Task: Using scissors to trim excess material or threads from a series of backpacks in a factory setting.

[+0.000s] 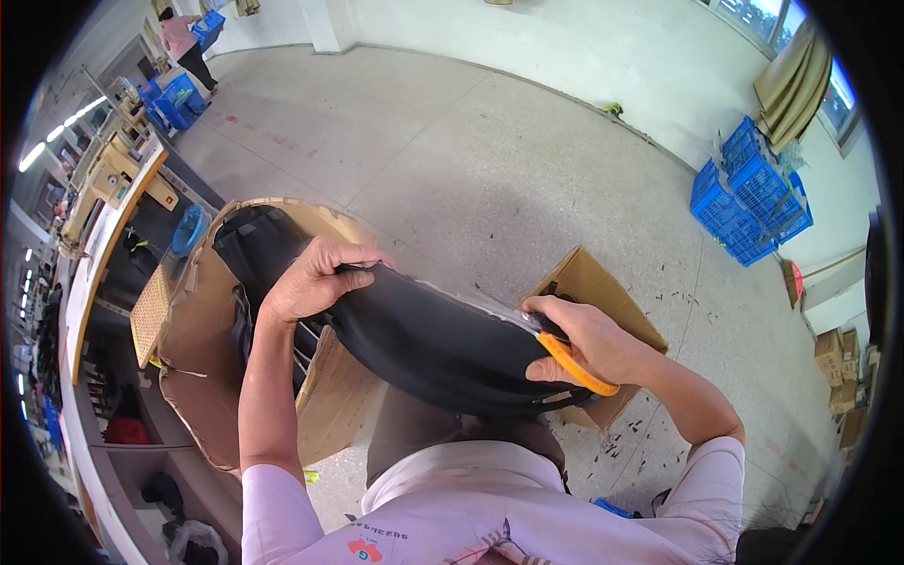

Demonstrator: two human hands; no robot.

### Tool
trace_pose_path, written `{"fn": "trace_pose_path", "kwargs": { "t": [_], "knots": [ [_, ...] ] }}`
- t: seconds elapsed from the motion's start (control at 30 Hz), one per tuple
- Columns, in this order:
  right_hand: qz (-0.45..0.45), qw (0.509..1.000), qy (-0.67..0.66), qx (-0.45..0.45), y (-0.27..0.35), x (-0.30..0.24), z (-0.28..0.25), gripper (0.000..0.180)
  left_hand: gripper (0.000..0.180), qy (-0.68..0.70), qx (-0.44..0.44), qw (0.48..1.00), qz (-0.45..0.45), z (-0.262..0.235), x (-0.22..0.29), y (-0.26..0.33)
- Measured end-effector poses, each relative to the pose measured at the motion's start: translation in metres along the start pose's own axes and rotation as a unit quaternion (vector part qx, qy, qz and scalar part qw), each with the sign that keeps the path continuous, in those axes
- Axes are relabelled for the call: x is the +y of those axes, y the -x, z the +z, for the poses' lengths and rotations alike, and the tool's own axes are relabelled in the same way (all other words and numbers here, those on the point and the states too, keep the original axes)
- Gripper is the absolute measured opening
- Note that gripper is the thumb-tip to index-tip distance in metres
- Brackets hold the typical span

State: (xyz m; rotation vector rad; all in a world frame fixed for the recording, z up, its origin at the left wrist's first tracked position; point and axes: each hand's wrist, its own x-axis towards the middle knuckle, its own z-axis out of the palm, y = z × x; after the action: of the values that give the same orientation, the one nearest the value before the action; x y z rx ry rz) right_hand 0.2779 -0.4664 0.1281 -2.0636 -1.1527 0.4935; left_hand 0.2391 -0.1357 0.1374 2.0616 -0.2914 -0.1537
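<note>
A curved black fabric panel (428, 334) lies across my lap, its pale edge facing away from me. My left hand (315, 278) grips its upper left end, fingers curled over the edge. At the panel's right end my right hand (589, 344) holds a pair of orange-handled scissors (576, 365) against the fabric. The blades are hidden behind the hand and the panel.
A large cardboard box (193, 330) with black fabric pieces stands at my left. A smaller cardboard box (593, 282) sits behind my right hand. Blue plastic crates (744, 202) stand at the far right wall. A workbench (104, 235) runs along the left. A person stands far back left.
</note>
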Motion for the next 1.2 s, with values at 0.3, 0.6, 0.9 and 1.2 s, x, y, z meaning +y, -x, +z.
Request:
{"fn": "trace_pose_path", "kwargs": {
  "t": [0.3, 0.6, 0.9, 1.2],
  "knots": [
    [0.05, 0.986, 0.16, -0.025, -0.013, -0.021, -0.016, 0.066, 0.029, 0.015, -0.007, 0.999, 0.051, 0.004, -0.003, -0.001],
    [-0.022, 0.973, 0.232, -0.001, -0.025, -0.016, -0.015, 0.055, 0.029, 0.035, 0.002, 0.998, 0.053, 0.006, -0.004, 0.0],
    [-0.057, 0.959, 0.275, 0.034, -0.026, -0.011, -0.007, 0.044, 0.027, 0.065, 0.003, 0.997, 0.04, 0.005, -0.01, 0.003],
    [-0.108, 0.955, 0.261, 0.087, -0.032, -0.014, -0.002, 0.042, 0.027, 0.045, -0.003, 0.998, 0.046, 0.005, -0.005, 0.005]
  ]
}}
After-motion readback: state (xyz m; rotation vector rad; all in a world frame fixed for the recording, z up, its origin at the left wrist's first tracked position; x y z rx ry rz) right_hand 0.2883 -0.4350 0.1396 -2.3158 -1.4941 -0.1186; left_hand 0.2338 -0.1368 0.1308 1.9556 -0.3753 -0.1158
